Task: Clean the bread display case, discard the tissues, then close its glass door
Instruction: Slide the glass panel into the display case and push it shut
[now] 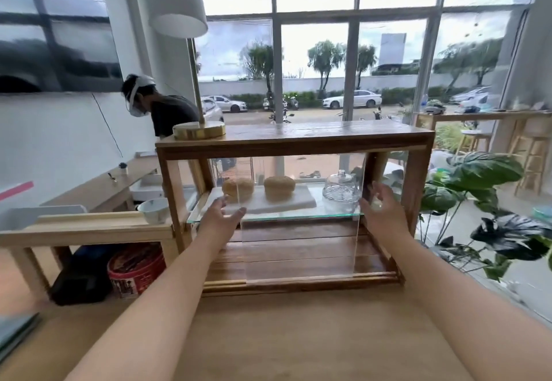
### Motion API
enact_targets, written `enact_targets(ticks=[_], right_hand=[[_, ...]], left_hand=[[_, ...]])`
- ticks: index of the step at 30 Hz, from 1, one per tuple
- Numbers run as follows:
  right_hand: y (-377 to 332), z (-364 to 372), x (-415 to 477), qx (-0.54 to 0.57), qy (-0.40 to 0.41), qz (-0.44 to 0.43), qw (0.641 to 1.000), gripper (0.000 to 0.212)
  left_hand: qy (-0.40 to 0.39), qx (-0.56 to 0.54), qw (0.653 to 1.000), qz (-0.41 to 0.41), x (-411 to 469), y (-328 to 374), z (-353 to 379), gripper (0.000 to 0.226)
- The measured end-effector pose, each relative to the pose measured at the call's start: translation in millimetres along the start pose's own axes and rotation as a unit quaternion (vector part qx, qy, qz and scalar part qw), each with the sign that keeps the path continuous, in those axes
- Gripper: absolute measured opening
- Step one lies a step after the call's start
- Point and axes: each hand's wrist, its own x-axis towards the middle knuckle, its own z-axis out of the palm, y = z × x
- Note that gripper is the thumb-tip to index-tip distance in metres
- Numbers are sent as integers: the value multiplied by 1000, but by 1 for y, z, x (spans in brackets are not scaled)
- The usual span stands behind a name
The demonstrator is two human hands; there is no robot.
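laptop (16, 331) cut off, right fingertips (377, 198) blurred

Head-worn view, forward-down, near display case (294, 141)

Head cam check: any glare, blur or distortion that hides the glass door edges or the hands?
Head view: backlit by the bright windows; wide-angle bending at the frame's sides; glass door nearly invisible, only its edges show; right hand slightly motion-blurred, left hand sharper.

Dark glossy wood display case (294, 137), clear smooth glass door (301, 249), matt pale wooden table (298, 336).
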Motion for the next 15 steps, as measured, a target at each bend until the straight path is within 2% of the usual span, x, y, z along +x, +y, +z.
enact_targets(ticks=[3,6,9,15], right_hand=[[-11,-4,23,81,-26,37,996,49],[-21,-8,47,156,-92,62,981,39],[-16,-7,63,158,-130,53,977,16],[-7,-9,80,169,-195,36,965,19]], left_hand=[[1,-122,992,-32,19,15,-4,56],[-23,-166,985,-52,30,24,-2,31],[-4,-168,985,-37,39,25,0,25],[46,-150,988,-5,51,23,11,12]])
